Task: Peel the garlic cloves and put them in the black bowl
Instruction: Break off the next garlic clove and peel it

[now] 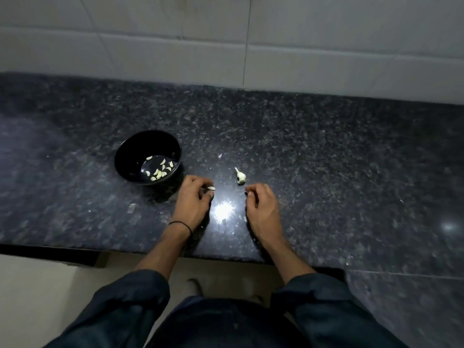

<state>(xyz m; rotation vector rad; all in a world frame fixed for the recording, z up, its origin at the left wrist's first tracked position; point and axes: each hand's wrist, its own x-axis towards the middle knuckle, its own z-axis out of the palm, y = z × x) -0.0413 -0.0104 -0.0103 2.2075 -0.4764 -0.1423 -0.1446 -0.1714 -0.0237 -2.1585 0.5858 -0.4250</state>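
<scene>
A round, glossy black bowl (135,146) stands on the dark speckled granite surface (326,159). A heap of pale peeled garlic cloves (159,172) lies in its bottom, mostly toward the near right side. Just right of the bowl and a little nearer the person, the left hand (194,197) has its fingers curled. It pinches one pale garlic clove (211,188) at the fingertips, close above the surface and outside the bowl. Farther right of the bowl, apart from the left hand, the right hand (261,204) is curled narrow, thumb near the fingertips; whether it pinches anything cannot be told. Well right of the bowl, beyond the gap between the two hands, a small whitish garlic stem remnant (241,176) lies on the surface. A tiny pale scrap of skin (220,155) lies right of the bowl's rim. A thin black band (180,225) circles the left wrist. Behind the bowl rises a white tiled wall (326,46).
</scene>
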